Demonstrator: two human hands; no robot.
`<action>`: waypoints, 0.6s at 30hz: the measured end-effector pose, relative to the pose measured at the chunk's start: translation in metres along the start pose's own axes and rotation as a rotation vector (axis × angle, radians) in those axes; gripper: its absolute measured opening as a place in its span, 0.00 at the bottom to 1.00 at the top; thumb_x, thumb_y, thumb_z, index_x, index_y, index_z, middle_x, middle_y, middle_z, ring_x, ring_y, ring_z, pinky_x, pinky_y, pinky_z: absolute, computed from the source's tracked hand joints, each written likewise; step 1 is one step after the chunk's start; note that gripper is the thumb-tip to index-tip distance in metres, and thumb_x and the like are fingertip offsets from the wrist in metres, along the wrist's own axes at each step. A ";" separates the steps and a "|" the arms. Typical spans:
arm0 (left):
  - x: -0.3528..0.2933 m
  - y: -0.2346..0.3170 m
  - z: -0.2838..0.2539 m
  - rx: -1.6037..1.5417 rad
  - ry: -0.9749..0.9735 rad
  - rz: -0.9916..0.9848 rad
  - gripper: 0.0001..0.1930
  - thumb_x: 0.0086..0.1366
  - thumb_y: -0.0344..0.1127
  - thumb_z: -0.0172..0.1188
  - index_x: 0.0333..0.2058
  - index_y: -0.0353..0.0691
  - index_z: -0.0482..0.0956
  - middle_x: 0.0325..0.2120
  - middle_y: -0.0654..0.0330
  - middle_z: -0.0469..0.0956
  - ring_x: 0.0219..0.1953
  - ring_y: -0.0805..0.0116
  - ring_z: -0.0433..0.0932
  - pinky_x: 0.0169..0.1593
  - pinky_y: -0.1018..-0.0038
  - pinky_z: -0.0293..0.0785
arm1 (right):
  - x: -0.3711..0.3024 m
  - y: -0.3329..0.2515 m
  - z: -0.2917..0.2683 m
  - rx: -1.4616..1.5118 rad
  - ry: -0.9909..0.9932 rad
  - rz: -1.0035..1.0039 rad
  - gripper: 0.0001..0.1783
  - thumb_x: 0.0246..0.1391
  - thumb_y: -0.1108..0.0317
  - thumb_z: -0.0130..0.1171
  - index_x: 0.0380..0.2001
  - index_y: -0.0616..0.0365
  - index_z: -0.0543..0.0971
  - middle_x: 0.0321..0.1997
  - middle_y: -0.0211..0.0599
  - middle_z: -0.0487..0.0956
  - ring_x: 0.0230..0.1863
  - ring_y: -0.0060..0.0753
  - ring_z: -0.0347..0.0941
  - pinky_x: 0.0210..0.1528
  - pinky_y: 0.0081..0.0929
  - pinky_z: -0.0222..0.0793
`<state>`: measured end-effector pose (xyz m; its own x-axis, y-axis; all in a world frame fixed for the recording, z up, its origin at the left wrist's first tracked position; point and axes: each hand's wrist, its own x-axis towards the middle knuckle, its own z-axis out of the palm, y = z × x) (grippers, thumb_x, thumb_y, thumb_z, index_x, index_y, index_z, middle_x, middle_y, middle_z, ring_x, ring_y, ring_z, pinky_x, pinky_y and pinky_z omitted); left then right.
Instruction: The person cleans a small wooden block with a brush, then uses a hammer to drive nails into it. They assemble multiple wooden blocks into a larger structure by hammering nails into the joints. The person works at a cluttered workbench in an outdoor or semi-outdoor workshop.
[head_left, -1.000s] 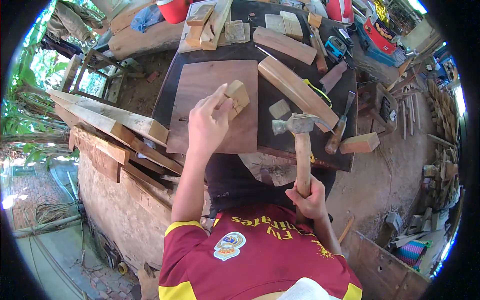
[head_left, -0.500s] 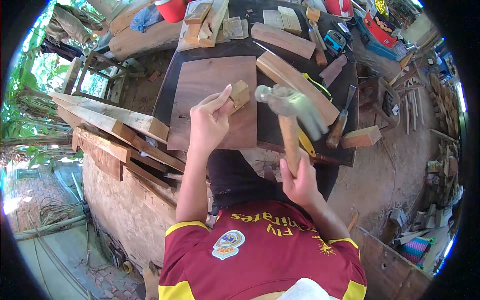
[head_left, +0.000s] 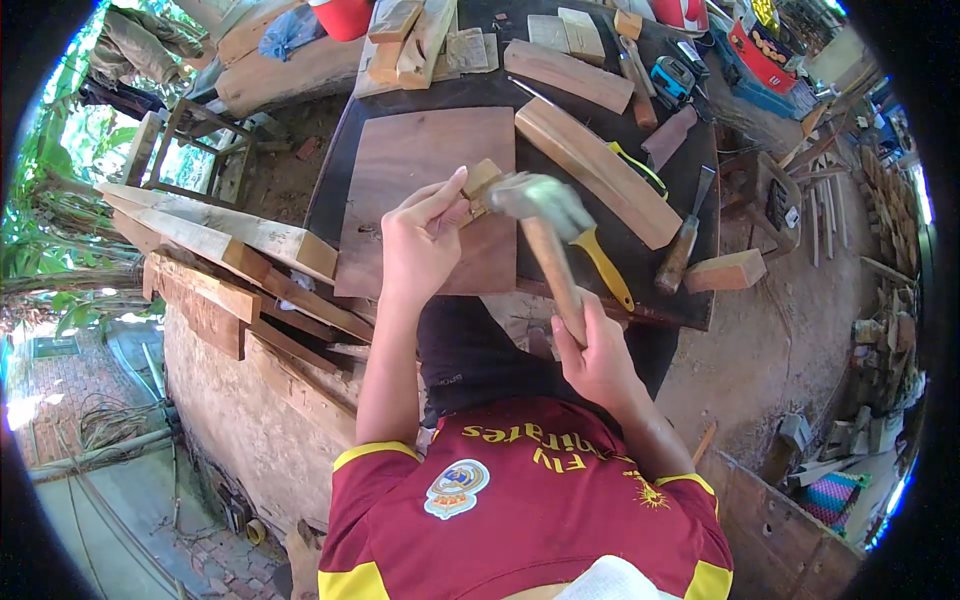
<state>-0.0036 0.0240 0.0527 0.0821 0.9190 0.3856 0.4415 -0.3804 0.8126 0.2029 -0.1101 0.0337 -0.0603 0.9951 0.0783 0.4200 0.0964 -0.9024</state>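
In my left hand (head_left: 425, 230) is a small wooden block (head_left: 482, 178), pinched between thumb and fingers above a flat brown board (head_left: 400, 150). My right hand (head_left: 598, 350) grips a claw hammer (head_left: 552, 270) by its wooden handle. The hammer's metal head, blurred by motion, is right beside the block; whether they touch I cannot tell. Behind the head, a brush with a yellow handle (head_left: 605, 270) lies on the dark table. A long wooden beam (head_left: 590, 170) rests to the right of the board.
A chisel (head_left: 685, 240) and a short wood block (head_left: 725, 271) lie at the table's right edge. Farther back are a blue tape measure (head_left: 671, 78), another wood piece (head_left: 570, 75) and stacked offcuts (head_left: 397, 50). Long planks (head_left: 230, 250) stick out at the left.
The hammer head has swung left to the block, uncovering more of the yellow-handled brush. My left hand and the block have stayed nearly in place.
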 end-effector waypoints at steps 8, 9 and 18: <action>0.000 0.001 -0.003 -0.039 0.008 -0.151 0.16 0.63 0.25 0.61 0.50 0.38 0.81 0.37 0.60 0.83 0.36 0.82 0.74 0.39 0.82 0.72 | -0.006 0.001 -0.002 0.078 0.087 0.017 0.19 0.59 0.70 0.58 0.51 0.65 0.69 0.29 0.50 0.78 0.32 0.46 0.80 0.34 0.31 0.72; 0.001 0.003 -0.005 -0.053 0.006 -0.219 0.15 0.64 0.25 0.61 0.50 0.38 0.81 0.37 0.61 0.83 0.37 0.82 0.75 0.40 0.82 0.72 | -0.008 0.002 -0.003 0.089 0.102 0.033 0.19 0.59 0.70 0.58 0.51 0.65 0.70 0.29 0.50 0.78 0.32 0.45 0.81 0.34 0.31 0.72; -0.016 0.001 -0.017 -0.306 0.039 -0.279 0.25 0.57 0.21 0.65 0.55 0.33 0.75 0.43 0.58 0.81 0.44 0.75 0.78 0.48 0.74 0.77 | -0.014 0.011 -0.004 0.071 0.093 0.093 0.18 0.60 0.65 0.58 0.49 0.65 0.72 0.28 0.48 0.78 0.29 0.37 0.80 0.33 0.28 0.72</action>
<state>-0.0199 0.0070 0.0544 -0.0395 0.9888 0.1439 0.1560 -0.1361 0.9783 0.2115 -0.1226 0.0246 0.0615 0.9977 0.0290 0.3548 0.0053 -0.9349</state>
